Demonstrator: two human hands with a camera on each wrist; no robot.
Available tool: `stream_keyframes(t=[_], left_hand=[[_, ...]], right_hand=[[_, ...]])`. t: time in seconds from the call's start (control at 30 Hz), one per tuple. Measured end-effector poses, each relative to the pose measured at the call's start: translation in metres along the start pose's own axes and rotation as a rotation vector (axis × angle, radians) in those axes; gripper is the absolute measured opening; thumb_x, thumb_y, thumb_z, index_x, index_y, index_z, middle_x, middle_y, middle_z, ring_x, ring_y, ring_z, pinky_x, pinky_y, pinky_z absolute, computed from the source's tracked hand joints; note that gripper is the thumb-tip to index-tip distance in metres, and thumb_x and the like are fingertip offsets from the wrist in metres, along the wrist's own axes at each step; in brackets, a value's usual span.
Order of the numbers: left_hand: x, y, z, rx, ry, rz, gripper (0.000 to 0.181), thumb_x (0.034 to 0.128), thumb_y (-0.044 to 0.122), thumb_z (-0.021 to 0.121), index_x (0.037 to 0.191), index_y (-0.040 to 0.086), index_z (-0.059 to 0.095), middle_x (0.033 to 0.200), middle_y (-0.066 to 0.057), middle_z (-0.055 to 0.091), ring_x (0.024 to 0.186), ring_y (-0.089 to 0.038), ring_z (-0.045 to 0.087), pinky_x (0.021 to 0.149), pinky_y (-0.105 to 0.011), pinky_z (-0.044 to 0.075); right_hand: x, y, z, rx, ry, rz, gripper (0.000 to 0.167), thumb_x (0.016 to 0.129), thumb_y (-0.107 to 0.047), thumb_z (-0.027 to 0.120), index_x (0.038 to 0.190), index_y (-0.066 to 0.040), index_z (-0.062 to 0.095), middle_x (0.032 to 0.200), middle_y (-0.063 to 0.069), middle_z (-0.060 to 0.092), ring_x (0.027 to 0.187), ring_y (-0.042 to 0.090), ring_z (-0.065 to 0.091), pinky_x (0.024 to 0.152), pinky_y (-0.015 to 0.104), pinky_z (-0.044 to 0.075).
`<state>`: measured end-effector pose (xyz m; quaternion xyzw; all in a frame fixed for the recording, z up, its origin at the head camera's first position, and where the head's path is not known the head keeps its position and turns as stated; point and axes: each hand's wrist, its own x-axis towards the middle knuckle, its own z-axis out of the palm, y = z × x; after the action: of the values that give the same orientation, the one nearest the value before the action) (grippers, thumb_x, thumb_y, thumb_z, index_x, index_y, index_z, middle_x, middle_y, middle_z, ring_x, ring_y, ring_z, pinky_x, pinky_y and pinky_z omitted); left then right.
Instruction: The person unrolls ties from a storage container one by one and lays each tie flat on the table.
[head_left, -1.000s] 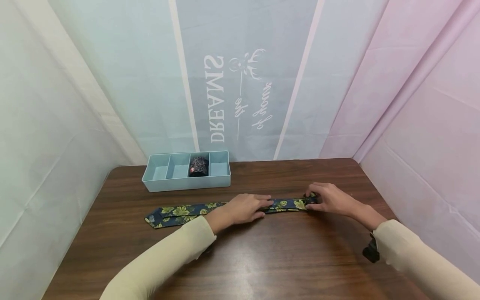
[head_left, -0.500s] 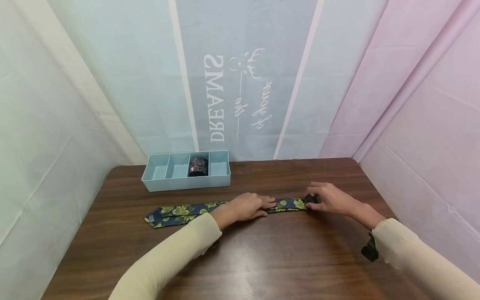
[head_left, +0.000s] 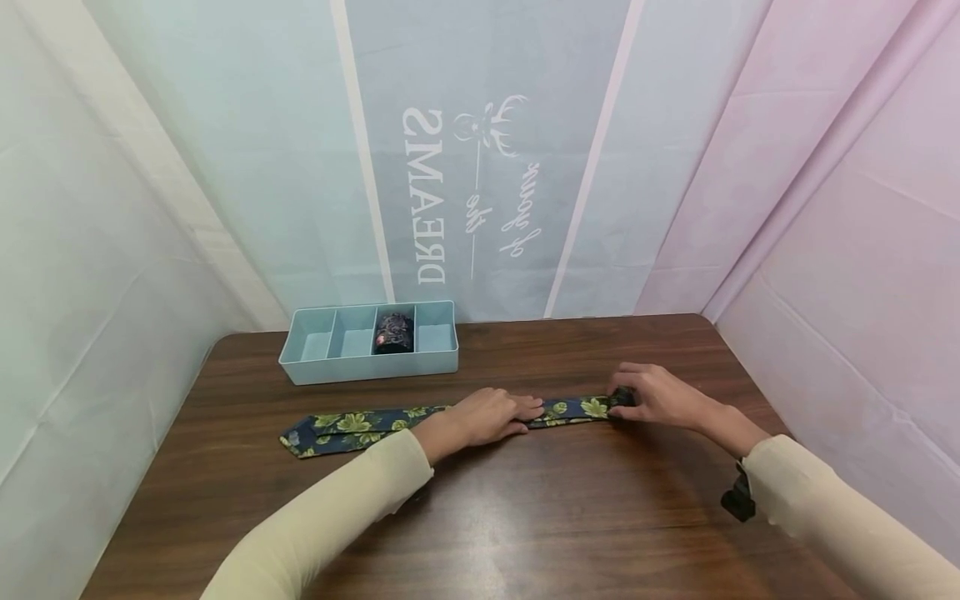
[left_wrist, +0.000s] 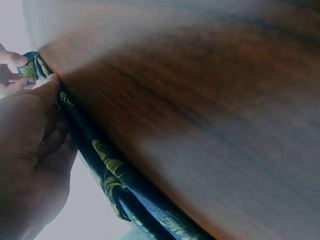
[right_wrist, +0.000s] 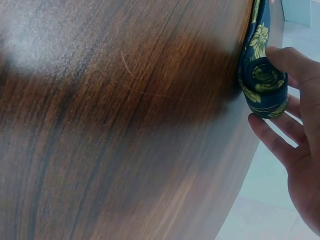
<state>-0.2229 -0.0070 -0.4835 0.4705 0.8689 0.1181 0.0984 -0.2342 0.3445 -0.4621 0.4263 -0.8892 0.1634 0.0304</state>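
Right now the right hand (right_wrist: 305,125) has thumb and fingers curled round the coiled end of a necktie (head_left: 352,422), pinching the roll (right_wrist: 266,77) by its side. Coil is small, spiral visible from the edge, standing on its side at the tie's right end. Left hand (head_left: 487,415) lies across the middle of the tie, fingers fairly straight, pressing it down; not gripping as far as I can see. Tie itself: navy with yellow-green flowers, on the table (head_left: 540,517), running roughly left to right, pointed wide end well out to the left past the left forearm. Narrower layer sits on top of the wide one there.

Both arms in cream sleeves (head_left: 322,517); small black device (head_left: 738,502) at the right wrist.

Behind the tie, left of centre: light blue tray (head_left: 367,368), four compartments in a row, near the back edge. Third compartment from the left holds a dark patterned roll (head_left: 394,333). Table is dark wood grain, glare near the front. Pale cloth backdrop (head_left: 300,167) beyond, white lettering and a deer head, print flipped. Whitish sheet on the left, pinkish on the right.
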Motion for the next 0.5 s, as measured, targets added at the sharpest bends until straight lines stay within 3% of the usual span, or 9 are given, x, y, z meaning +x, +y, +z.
stream_keyframes(t=[0.27, 0.5], left_hand=[[-0.013, -0.004, -0.001, 0.006, 0.005, -0.006, 0.047, 0.1115, 0.03, 0.057, 0.157, 0.021, 0.053, 0.162, 0.002, 0.048, 0.14, -0.018, 0.057, 0.113, -0.037, 0.05], [-0.022, -0.006, -0.002, -0.007, 0.003, -0.013, 0.048, 0.1116, 0.029, 0.057, 0.158, 0.019, 0.052, 0.162, 0.0, 0.048, 0.142, -0.02, 0.056, 0.113, -0.039, 0.051]], right_hand=[[0.0, -0.001, -0.004, 0.008, -0.021, 0.031, 0.024, 0.085, -0.012, 0.088, 0.105, -0.011, 0.075, 0.101, -0.002, 0.068, 0.075, 0.008, 0.065, 0.062, 0.028, 0.057], [0.0, 0.001, -0.005, 0.008, -0.037, -0.014, 0.025, 0.086, -0.01, 0.087, 0.109, -0.008, 0.077, 0.102, 0.003, 0.067, 0.073, 0.011, 0.065, 0.06, 0.026, 0.055]])
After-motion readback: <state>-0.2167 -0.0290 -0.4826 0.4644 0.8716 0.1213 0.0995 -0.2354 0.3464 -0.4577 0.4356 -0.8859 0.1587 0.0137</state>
